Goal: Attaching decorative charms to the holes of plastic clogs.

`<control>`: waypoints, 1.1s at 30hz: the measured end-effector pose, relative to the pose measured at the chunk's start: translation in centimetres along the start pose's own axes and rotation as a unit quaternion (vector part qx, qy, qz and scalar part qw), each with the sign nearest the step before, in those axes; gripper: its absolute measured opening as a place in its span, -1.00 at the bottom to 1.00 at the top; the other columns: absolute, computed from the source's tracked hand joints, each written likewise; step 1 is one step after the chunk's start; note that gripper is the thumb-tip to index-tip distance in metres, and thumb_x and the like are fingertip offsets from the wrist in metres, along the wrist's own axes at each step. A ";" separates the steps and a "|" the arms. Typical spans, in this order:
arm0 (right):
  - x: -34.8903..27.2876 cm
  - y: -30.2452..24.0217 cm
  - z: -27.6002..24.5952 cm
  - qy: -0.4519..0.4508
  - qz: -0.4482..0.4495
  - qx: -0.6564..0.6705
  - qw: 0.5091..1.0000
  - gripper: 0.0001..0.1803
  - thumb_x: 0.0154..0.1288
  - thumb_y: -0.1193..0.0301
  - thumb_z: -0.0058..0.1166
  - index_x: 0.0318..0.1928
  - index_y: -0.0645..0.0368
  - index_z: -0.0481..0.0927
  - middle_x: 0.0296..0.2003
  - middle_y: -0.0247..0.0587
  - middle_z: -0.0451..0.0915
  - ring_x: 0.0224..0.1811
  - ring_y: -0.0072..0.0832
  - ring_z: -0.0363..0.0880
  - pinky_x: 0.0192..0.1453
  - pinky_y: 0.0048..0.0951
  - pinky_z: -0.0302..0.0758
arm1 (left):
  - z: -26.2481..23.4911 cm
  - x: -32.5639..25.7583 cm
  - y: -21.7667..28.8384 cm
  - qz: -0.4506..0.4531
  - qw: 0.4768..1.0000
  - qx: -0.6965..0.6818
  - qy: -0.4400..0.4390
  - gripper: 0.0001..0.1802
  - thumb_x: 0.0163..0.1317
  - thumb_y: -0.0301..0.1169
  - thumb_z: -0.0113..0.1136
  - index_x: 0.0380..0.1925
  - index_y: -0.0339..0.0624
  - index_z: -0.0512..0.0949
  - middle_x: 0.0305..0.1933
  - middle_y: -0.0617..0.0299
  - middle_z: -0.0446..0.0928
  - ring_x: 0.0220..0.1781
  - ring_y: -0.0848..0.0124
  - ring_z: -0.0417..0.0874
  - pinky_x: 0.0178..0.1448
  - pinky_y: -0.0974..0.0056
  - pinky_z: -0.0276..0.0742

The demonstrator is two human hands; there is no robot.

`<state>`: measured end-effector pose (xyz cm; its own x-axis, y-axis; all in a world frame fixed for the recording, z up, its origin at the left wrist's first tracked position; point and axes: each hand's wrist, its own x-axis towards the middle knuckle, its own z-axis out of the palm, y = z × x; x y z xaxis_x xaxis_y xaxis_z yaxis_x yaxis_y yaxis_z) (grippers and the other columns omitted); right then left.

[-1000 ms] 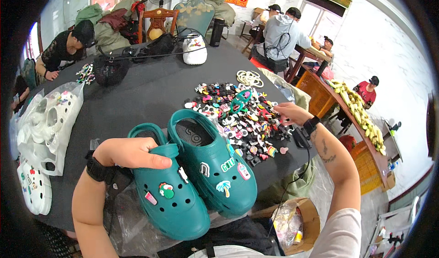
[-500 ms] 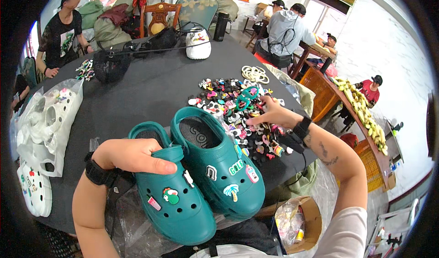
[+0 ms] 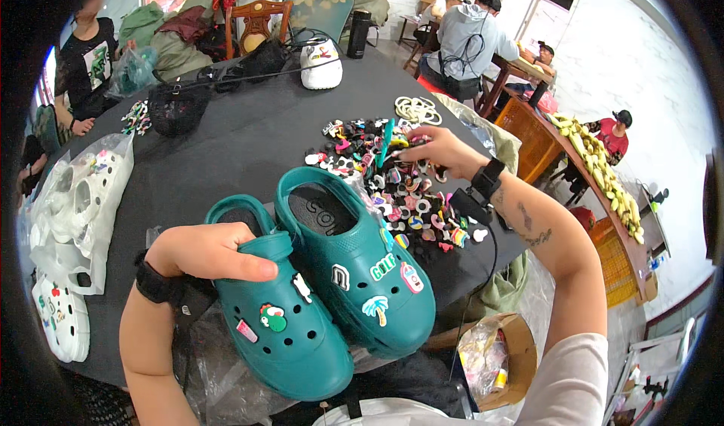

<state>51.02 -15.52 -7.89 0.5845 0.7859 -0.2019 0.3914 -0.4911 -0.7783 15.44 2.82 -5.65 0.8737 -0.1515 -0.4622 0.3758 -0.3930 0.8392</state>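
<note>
My left hand (image 3: 207,256) is closed on the heel end of a teal clog (image 3: 290,343), its thumb across the back rim. Against that clog leans a second teal clog (image 3: 373,275), with several charms on its upper, such as a palm tree and a bottle. The first clog bears a green-and-white character, a pink cup and a white charm. Over a heap of loose shoe charms (image 3: 422,207), my right hand (image 3: 437,150) has its fingertips drawn together at a narrow teal strap (image 3: 386,143), seen edge-on. Its exact grip is partly hidden.
White straps (image 3: 417,110) lie beyond the heap. A white clog (image 3: 320,65) and a black bottle (image 3: 359,35) stand at the far edge. Bagged white clogs (image 3: 87,199) and a loose white clog (image 3: 64,316) are at left. An open carton (image 3: 516,362) stands below right; other people sit around.
The teal strap has turned from showing its loops to edge-on and shifted slightly left and up. My right hand's fingers have drawn together. The person at far left now has a translucent bag beside them.
</note>
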 end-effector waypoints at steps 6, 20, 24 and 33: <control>-1.0 0.7 -2.2 -0.046 -0.014 0.102 0.994 -0.46 0.23 0.25 0.28 0.16 0.20 0.47 -0.17 -0.33 0.54 -0.34 -0.76 0.47 -0.50 -0.65 0.47 | -0.2 0.0 -0.4 0.003 1.000 0.023 0.010 -0.49 0.31 -0.07 0.15 -0.18 -0.43 0.60 -0.23 0.19 0.65 -0.19 0.48 0.60 -0.05 0.33 0.53; -1.8 1.2 -1.9 0.037 -0.288 -0.185 0.939 -0.23 0.06 0.37 0.37 0.32 0.00 0.35 0.27 -0.13 0.35 0.28 -0.31 0.34 0.30 -0.27 0.37 | -0.2 0.0 -0.5 0.011 0.999 -0.032 0.006 -0.50 0.26 -0.09 0.20 -0.21 -0.45 0.58 -0.24 0.18 0.64 -0.21 0.47 0.59 -0.07 0.32 0.52; -0.6 0.1 -0.3 0.020 -0.303 -0.261 0.916 -0.43 0.09 0.35 0.35 0.16 0.04 0.53 0.15 -0.13 0.42 0.04 -0.35 0.50 0.11 -0.30 0.49 | -0.3 0.0 -0.5 0.032 0.999 -0.028 -0.007 -0.53 0.32 -0.14 0.15 -0.16 -0.45 0.59 -0.21 0.15 0.65 -0.18 0.46 0.61 -0.04 0.32 0.54; 0.0 1.0 -3.7 0.100 -0.291 -0.100 0.946 -0.77 0.12 0.35 0.34 -0.21 0.15 0.74 -0.40 -0.30 0.69 -0.41 -0.66 0.52 -0.27 -0.55 0.46 | -0.3 -0.1 -0.7 0.000 1.000 -0.025 0.002 -0.51 0.31 -0.10 0.15 -0.17 -0.45 0.59 -0.22 0.16 0.65 -0.18 0.47 0.60 -0.04 0.33 0.53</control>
<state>54.06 -17.37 -6.50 0.3442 0.8677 0.3585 0.8037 -0.0750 -0.5902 15.21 3.35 -6.08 0.8746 -0.1484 -0.4616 0.3909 -0.3475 0.8523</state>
